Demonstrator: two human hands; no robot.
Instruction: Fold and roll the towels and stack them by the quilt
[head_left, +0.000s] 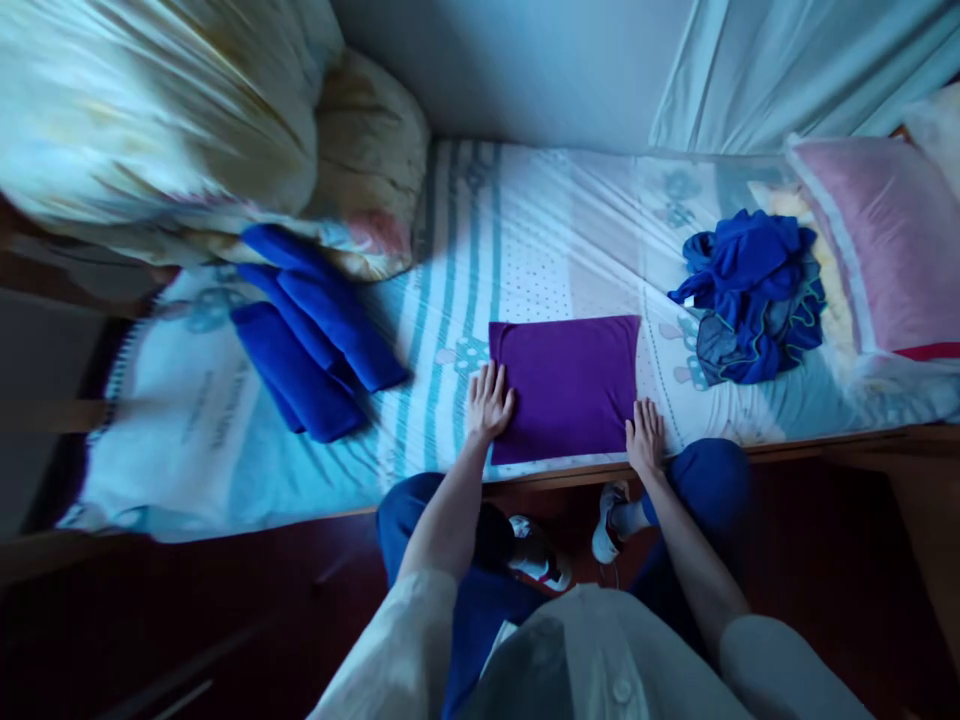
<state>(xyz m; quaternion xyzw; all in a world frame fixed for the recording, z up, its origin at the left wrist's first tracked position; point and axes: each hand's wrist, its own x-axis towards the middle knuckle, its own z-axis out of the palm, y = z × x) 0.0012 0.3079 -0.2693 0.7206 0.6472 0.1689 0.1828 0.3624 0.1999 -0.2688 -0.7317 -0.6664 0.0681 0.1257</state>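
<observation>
A purple cloth [568,385], folded into a flat rectangle, lies on the patterned bedsheet [525,250] near the bed's front edge. My left hand [489,401] rests flat on the cloth's left edge, fingers spread. At the cloth's lower right corner my right hand [645,436] also lies flat with its fingers stretched out. Neither hand grips anything.
Folded blue cloths [315,335] are stacked to the left on the bed. A crumpled blue garment [750,295] lies to the right, beside a pink pillow [889,240]. A bundled pale duvet [187,130] fills the back left. The wooden bed frame [825,445] runs along the front; my knees and feet are below it.
</observation>
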